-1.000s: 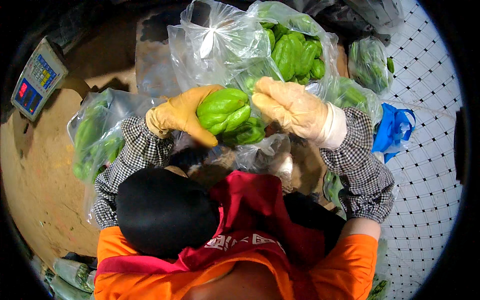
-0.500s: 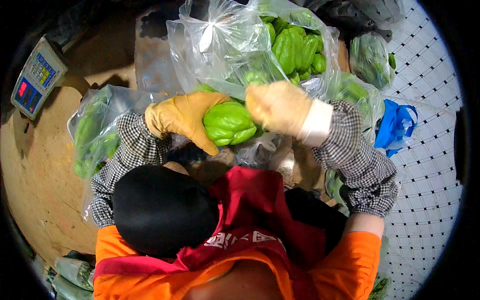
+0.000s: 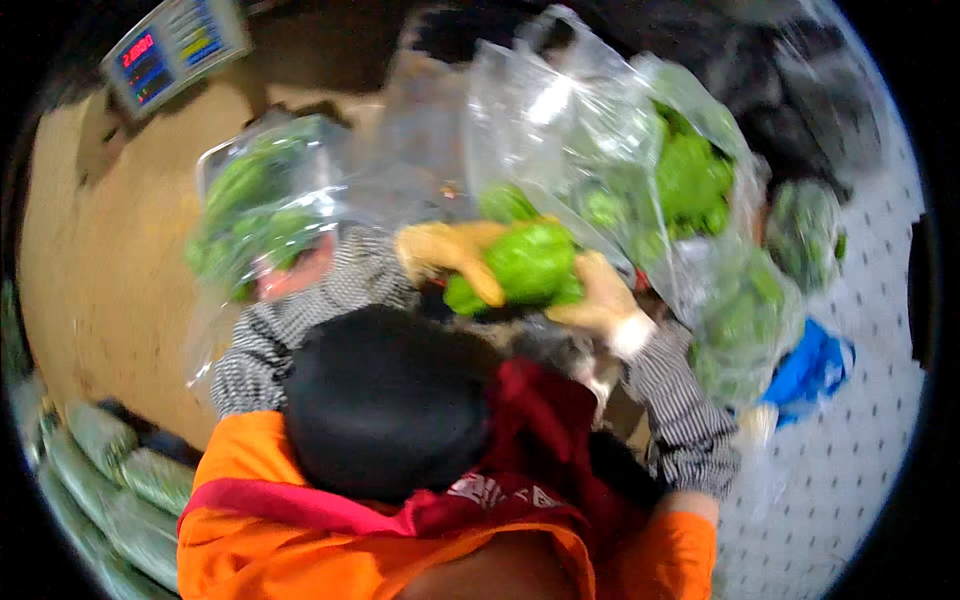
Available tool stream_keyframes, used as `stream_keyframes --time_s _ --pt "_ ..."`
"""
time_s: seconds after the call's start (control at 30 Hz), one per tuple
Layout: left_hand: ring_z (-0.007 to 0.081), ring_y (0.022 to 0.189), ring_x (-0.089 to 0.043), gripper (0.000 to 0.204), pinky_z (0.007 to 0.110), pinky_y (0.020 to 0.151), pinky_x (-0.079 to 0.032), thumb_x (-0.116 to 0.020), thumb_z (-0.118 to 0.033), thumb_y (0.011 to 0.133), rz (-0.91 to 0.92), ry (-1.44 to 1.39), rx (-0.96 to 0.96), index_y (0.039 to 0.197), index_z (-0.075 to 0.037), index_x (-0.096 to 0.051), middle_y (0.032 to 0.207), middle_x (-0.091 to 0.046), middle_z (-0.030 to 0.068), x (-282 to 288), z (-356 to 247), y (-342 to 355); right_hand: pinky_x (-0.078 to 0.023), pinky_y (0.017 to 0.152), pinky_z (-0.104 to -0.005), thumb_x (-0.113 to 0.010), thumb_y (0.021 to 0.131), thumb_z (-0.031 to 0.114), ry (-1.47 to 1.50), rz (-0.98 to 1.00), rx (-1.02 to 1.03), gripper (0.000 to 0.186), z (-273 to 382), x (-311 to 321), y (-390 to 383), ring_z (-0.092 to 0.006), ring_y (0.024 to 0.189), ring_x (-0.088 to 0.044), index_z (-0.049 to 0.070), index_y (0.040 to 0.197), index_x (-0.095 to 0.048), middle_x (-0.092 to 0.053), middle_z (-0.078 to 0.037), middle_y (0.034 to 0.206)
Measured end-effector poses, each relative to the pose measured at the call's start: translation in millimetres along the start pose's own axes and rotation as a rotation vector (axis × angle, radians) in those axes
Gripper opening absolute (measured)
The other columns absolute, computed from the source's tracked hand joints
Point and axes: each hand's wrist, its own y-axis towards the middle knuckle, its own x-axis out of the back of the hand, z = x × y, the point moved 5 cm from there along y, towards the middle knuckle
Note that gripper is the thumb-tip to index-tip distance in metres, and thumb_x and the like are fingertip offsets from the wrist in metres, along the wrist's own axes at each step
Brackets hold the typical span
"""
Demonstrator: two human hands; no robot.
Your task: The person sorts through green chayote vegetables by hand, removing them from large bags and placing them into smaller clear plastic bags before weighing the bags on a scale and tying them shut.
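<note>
The bright green vegetables (image 3: 532, 262) are between the person's two gloved hands, in front of the body, perhaps because round, smooth pieces like these are steadier when supported from both sides. The left hand (image 3: 455, 256) is curved around their left side, thumb in front, and pinches them moderately open. The right hand (image 3: 603, 300) touches their right side; because of blur, one cannot tell whether its fingers grip. The clear plastic bag (image 3: 545, 125) lies just beyond the hands, seemingly to stay within easy reach.

Tan surface (image 3: 110, 300) at left; pale, dark-dotted floor (image 3: 840, 480) at right; dim shadowed area (image 3: 320, 45) beyond tan surface.
</note>
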Motion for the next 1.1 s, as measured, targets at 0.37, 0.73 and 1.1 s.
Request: stream_keyframes --time_s 0.37,0.73,1.1 --pt "0.0223 0.099 -0.051 0.082 0.037 0.085 -0.042 -0.074 -0.037 0.064 -0.115 0.137 -0.645 0.129 -0.004 -0.037 0.113 -0.054 0.0108 5.7 -80.3 -114.8 -0.046 0.07 -0.0255 -0.07 0.074 0.03 0.874 -0.062 0.247 0.052 195.2 108.7 57.2 -0.0135 0.08 -0.055 -0.001 0.11 -0.047 -0.057 -0.009 0.094" --pt "0.0289 0.087 -0.055 0.08 0.044 0.079 -0.045 -0.063 -0.058 0.069 -0.547 0.223 -1.288 0.126 -0.006 -0.041 0.103 -0.057 0.0156 -63.3 -8.4 -285.0 -0.035 0.095 -0.0469 -0.073 0.064 0.029 -0.286 0.031 0.276 0.103 227.3 -62.0 91.9 -0.0479 0.122 -0.027 0.012 0.141 -0.006 -0.015 -0.032 0.137" --pt "0.0327 0.087 -0.054 0.071 0.048 0.083 -0.043 -0.054 -0.063 0.073 -0.702 -0.478 -1.358 0.119 -0.009 -0.048 0.094 -0.059 0.0159 -47.8 16.2 -213.9 -0.051 0.057 -0.0246 -0.048 0.079 -0.003 1.39 0.029 0.25 0.013 206.6 6.1 144.2 -0.0135 0.067 -0.059 -0.001 0.091 -0.052 -0.059 -0.009 0.081"
